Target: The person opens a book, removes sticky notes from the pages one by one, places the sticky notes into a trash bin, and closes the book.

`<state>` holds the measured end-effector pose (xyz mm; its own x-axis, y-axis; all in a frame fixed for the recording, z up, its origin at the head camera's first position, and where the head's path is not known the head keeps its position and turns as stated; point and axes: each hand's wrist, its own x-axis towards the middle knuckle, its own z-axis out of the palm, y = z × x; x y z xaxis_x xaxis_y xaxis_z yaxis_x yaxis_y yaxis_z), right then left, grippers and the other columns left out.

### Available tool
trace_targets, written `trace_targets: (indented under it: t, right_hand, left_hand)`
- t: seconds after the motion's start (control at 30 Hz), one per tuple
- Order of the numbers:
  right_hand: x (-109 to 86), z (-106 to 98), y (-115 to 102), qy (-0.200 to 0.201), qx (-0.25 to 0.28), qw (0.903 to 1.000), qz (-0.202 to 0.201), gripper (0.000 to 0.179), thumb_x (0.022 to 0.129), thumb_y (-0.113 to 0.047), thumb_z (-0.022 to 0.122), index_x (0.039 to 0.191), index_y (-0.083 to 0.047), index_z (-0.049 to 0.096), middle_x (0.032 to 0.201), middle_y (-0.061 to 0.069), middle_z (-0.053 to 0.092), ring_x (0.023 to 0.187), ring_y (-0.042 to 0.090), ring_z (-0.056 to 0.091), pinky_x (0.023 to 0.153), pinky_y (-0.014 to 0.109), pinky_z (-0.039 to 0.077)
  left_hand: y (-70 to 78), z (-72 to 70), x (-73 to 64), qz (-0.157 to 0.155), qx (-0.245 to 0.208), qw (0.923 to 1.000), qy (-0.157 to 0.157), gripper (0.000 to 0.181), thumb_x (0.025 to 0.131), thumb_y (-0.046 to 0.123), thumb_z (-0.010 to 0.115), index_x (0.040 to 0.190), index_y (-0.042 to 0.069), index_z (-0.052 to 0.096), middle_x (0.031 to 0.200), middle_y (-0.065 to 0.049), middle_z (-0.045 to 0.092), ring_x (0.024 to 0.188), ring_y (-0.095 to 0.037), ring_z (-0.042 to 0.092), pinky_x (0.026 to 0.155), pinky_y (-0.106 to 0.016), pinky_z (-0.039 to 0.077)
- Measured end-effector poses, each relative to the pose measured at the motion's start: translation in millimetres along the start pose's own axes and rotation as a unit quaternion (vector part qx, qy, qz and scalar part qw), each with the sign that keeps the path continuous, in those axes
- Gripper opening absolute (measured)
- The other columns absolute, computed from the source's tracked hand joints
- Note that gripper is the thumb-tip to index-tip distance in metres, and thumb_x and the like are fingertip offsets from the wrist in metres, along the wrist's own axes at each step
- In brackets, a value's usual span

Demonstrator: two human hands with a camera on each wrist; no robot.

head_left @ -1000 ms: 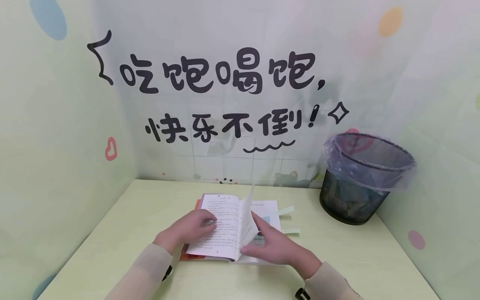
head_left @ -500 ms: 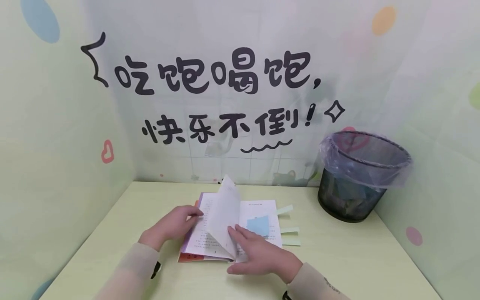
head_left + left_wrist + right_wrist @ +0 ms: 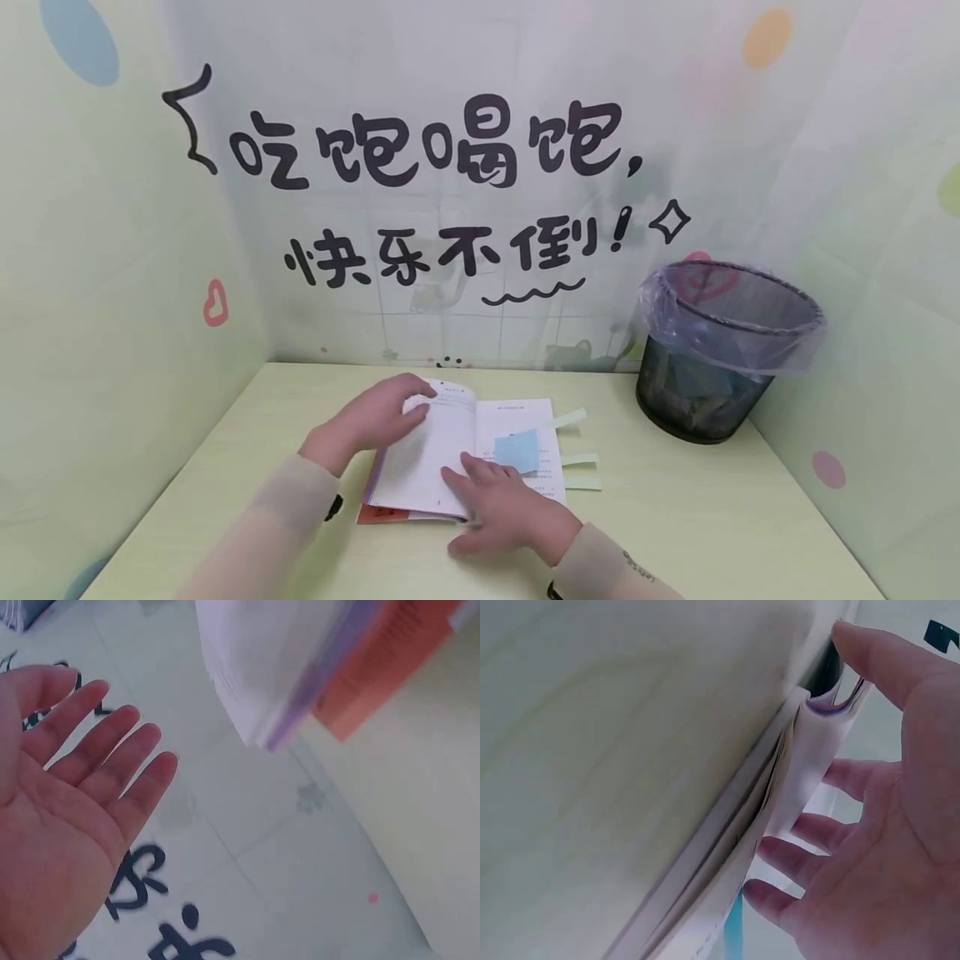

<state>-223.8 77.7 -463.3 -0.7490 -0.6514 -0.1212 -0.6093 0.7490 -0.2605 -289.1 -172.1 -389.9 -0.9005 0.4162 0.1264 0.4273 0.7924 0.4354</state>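
Note:
An open book (image 3: 427,471) lies on the table, with printed pages on both sides. Over the top of its left page is my left hand (image 3: 378,415), fingers loosely bent; in the left wrist view this hand (image 3: 71,802) has spread fingers and an empty palm, apart from the page corner. My right hand (image 3: 506,510) rests with extended fingers on the lower right page by the spine. A blue sticky note (image 3: 517,451) is on the right page, beyond my right fingers. Three pale green tabs (image 3: 581,459) stick out from the right edge. An orange cover (image 3: 383,514) shows under the left side.
A black mesh wastebasket (image 3: 705,392) with a clear plastic liner stands at the back right of the pale table (image 3: 675,517). Printed wall hangings (image 3: 465,329) enclose the table at the back and both sides.
The page that stood up in the middle has turned over to the left and now lies flat. My left hand moved in over its top, while my right hand slid slightly left and down.

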Motion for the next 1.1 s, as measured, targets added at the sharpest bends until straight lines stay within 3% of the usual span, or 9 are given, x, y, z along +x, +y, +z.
trace_targets:
  t: [0.17,0.3,0.47,0.6,0.83,0.97,1.1]
  right_hand:
    - [3.4,6.2,-7.7,-0.002,-0.038,0.9993,0.006,0.098,0.093,-0.068,0.074,0.174,-0.028,0.034,0.182,0.011,0.028,0.164,0.035,0.038,0.128,0.059,0.04]
    - [5.2,9.3,-12.6,-0.002,-0.052,0.9985,0.014,0.097,0.093,-0.07,0.072,0.173,-0.029,0.036,0.183,0.01,0.027,0.163,0.034,0.039,0.126,0.06,0.041]
    - [5.3,9.1,-16.1,-0.004,-0.055,0.9984,0.017,0.097,0.093,-0.071,0.071,0.174,-0.031,0.035,0.182,0.009,0.028,0.162,0.036,0.039,0.127,0.063,0.038]
    - [4.9,6.8,-15.3,-0.012,-0.043,0.9987,0.025,0.097,0.093,-0.071,0.07,0.174,-0.033,0.033,0.183,0.007,0.026,0.164,0.037,0.036,0.129,0.066,0.033]
    - [3.0,1.3,-10.9,-0.025,-0.006,0.9995,0.02,0.098,0.094,-0.07,0.072,0.174,-0.031,0.032,0.185,0.007,0.021,0.168,0.038,0.029,0.131,0.071,0.028]
    - [0.8,-7.2,-1.9,-0.006,0.02,0.9998,0.001,0.083,0.096,-0.062,0.073,0.167,-0.027,0.048,0.179,0.003,0.039,0.164,0.036,0.037,0.129,0.07,0.03]
    - [-3.2,-20.0,12.5,0.032,0.06,0.9974,-0.021,0.054,0.098,-0.05,0.076,0.145,-0.023,0.07,0.159,-0.003,0.063,0.156,0.032,0.049,0.128,0.066,0.034]
  left_hand:
    - [14.4,31.6,10.9,0.011,-0.011,0.9983,-0.056,0.032,0.109,0.013,0.062,0.139,0.007,0.072,0.148,-0.013,0.069,0.15,-0.038,0.057,0.129,-0.06,0.041]
    - [17.6,58.4,19.7,0.014,-0.007,0.9956,-0.093,0.039,0.112,0.011,0.055,0.149,0.005,0.066,0.163,-0.017,0.057,0.159,-0.038,0.047,0.134,-0.057,0.035]
    - [17.8,80.6,25.4,-0.037,0.01,0.9911,-0.128,0.05,0.116,0.02,0.049,0.165,0.011,0.051,0.18,-0.016,0.033,0.169,-0.036,0.029,0.138,-0.055,0.028]
    - [16.4,85.0,27.7,-0.059,0.023,0.9868,-0.149,0.055,0.117,0.026,0.046,0.17,0.013,0.042,0.183,-0.014,0.027,0.171,-0.035,0.023,0.138,-0.055,0.025]
    - [10.8,86.6,30.3,-0.057,0.013,0.9843,-0.167,0.055,0.118,0.029,0.041,0.171,0.014,0.04,0.183,-0.014,0.025,0.171,-0.037,0.023,0.139,-0.054,0.024]
    - [9.8,87.9,30.7,-0.048,0.017,0.9834,-0.174,0.057,0.117,0.031,0.04,0.172,0.014,0.039,0.183,-0.014,0.025,0.171,-0.037,0.024,0.138,-0.054,0.026]
    - [9.9,88.3,31.0,-0.054,0.023,0.9817,-0.181,0.067,0.114,0.049,0.044,0.173,0.019,0.037,0.184,-0.01,0.023,0.171,-0.034,0.024,0.138,-0.055,0.027]
